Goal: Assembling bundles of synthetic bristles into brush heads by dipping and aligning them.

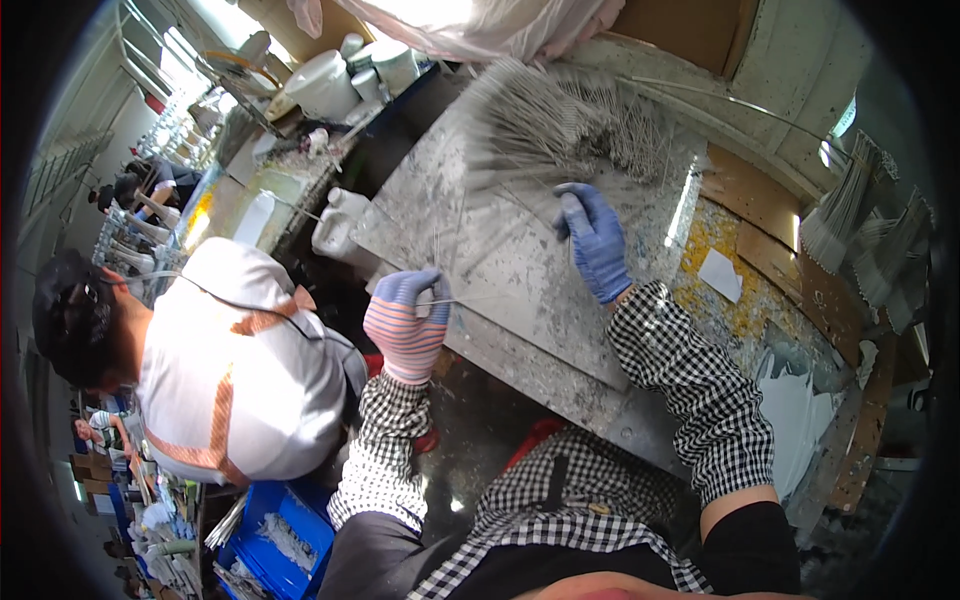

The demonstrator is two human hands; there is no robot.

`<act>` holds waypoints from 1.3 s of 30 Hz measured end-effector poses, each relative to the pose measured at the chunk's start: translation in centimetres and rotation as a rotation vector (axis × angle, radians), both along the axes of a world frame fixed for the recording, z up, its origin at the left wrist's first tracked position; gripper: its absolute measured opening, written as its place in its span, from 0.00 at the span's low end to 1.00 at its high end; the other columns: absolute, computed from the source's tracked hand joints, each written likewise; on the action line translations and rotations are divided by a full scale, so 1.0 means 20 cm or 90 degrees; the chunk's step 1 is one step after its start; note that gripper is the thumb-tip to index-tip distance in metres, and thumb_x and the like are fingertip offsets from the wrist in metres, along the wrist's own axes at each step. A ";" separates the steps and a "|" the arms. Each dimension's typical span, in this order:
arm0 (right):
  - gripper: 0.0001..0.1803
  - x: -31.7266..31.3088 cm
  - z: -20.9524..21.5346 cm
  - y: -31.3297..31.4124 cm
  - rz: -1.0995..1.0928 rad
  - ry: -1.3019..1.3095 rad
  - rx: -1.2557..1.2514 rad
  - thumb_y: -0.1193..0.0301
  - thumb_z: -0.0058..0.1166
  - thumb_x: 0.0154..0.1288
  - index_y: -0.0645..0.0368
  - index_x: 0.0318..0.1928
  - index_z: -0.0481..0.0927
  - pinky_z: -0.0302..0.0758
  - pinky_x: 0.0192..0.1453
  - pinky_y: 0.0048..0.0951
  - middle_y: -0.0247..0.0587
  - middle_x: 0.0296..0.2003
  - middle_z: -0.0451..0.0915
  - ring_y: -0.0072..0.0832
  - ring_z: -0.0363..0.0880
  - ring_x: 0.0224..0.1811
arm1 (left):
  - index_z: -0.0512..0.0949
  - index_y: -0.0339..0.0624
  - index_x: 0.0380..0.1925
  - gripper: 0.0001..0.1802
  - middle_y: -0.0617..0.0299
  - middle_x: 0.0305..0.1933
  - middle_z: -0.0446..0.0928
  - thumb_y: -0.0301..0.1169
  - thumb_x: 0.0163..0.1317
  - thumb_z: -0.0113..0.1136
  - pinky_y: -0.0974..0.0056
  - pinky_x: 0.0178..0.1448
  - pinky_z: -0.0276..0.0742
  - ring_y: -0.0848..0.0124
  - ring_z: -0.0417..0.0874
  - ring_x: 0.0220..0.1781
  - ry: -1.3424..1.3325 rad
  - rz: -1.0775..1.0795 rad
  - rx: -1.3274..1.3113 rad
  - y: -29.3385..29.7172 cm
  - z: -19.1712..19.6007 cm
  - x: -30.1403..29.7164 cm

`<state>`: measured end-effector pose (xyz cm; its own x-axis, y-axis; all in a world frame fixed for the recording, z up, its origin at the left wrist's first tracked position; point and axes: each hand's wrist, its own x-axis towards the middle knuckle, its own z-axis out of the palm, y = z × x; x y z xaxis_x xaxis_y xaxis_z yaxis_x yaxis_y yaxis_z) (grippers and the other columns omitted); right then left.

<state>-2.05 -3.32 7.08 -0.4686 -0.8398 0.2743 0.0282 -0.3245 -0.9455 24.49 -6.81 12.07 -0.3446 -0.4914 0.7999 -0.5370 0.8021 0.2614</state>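
Observation:
My left hand (408, 325), in a pink and blue striped glove, is closed around a few thin grey wires, which stick up and out to the right past the fingers. It is above the near left edge of a paint-spattered grey table (530, 330). My right hand (596, 240), in a blue glove, hovers over the table with its thumb and fingertips drawn together. What those fingers hold, if anything, is too fine to make out. Just beyond it lies a large heap of thin grey wires (570, 125), its left side blurred.
A co-worker in a white top (250, 350) bends at my left. White tubs (325, 85) and a white jug (342, 222) stand at the far left. Wire bundles (850, 210) hang at right, beyond a yellow-stained board with a paper scrap (720, 275). A blue crate (275, 535) sits lower left.

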 end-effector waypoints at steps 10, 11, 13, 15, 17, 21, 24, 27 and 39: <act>0.21 -0.02 -0.02 0.19 0.314 0.153 0.293 0.59 0.46 0.76 0.61 0.57 0.78 0.78 0.40 0.26 0.39 0.34 0.84 0.25 0.81 0.34 | 0.80 0.52 0.50 0.27 0.64 0.38 0.81 0.29 0.45 0.69 0.57 0.46 0.82 0.62 0.83 0.42 -0.261 -0.301 -0.059 0.24 -0.10 -0.34; 0.21 -0.08 -0.05 0.19 0.305 0.159 0.294 0.59 0.46 0.76 0.61 0.57 0.78 0.78 0.40 0.26 0.39 0.34 0.84 0.25 0.81 0.34 | 0.78 0.51 0.55 0.30 0.64 0.38 0.81 0.30 0.46 0.68 0.58 0.49 0.81 0.63 0.82 0.44 -0.208 -0.292 -0.076 0.19 -0.07 -0.40; 0.20 -0.16 -0.15 0.17 0.248 0.467 0.219 0.58 0.44 0.78 0.59 0.57 0.79 0.78 0.41 0.28 0.37 0.31 0.82 0.25 0.80 0.33 | 0.70 0.48 0.65 0.38 0.63 0.40 0.81 0.31 0.49 0.67 0.59 0.51 0.79 0.64 0.81 0.49 -0.255 -0.284 -0.098 0.05 -0.07 -0.51; 0.21 -0.06 0.13 0.16 0.383 0.367 0.458 0.56 0.44 0.78 0.57 0.57 0.78 0.79 0.42 0.29 0.38 0.33 0.82 0.26 0.80 0.35 | 0.63 0.43 0.70 0.41 0.59 0.40 0.82 0.31 0.53 0.65 0.59 0.49 0.78 0.62 0.83 0.47 -0.485 -0.149 -0.032 -0.06 -0.15 -0.54; 0.21 -0.14 0.18 0.12 0.389 0.458 0.370 0.54 0.47 0.77 0.56 0.57 0.79 0.79 0.43 0.29 0.39 0.36 0.84 0.26 0.82 0.37 | 0.57 0.42 0.73 0.44 0.56 0.41 0.82 0.32 0.56 0.64 0.58 0.44 0.78 0.61 0.85 0.43 -0.550 -0.170 0.040 -0.15 -0.14 -0.61; 0.24 -0.33 0.18 -0.08 0.482 0.398 0.268 0.50 0.48 0.75 0.55 0.56 0.80 0.80 0.46 0.31 0.40 0.40 0.85 0.27 0.83 0.41 | 0.57 0.44 0.73 0.43 0.53 0.40 0.82 0.36 0.58 0.65 0.53 0.39 0.78 0.58 0.85 0.36 -0.507 -0.214 0.051 -0.31 -0.10 -0.70; 0.30 -0.69 0.25 -0.27 0.334 0.436 0.406 0.43 0.49 0.71 0.55 0.57 0.80 0.79 0.54 0.36 0.42 0.42 0.85 0.31 0.83 0.44 | 0.59 0.46 0.73 0.50 0.52 0.43 0.82 0.50 0.53 0.69 0.53 0.48 0.77 0.57 0.85 0.44 -0.575 -0.115 0.051 -0.41 0.07 -0.74; 0.30 -0.73 0.32 -0.43 -0.023 0.593 0.331 0.44 0.50 0.69 0.54 0.59 0.78 0.75 0.61 0.42 0.46 0.51 0.82 0.35 0.81 0.52 | 0.59 0.46 0.73 0.51 0.51 0.50 0.80 0.52 0.52 0.69 0.53 0.54 0.75 0.57 0.82 0.52 -0.672 -0.084 0.039 -0.50 -0.02 -0.70; 0.17 -0.65 -0.10 -0.83 -0.290 1.030 0.013 0.63 0.54 0.60 0.53 0.49 0.81 0.74 0.60 0.43 0.46 0.45 0.83 0.40 0.80 0.51 | 0.48 0.50 0.77 0.63 0.54 0.73 0.64 0.46 0.45 0.76 0.49 0.80 0.47 0.58 0.59 0.77 -0.595 0.058 -0.322 -1.04 -0.14 -1.12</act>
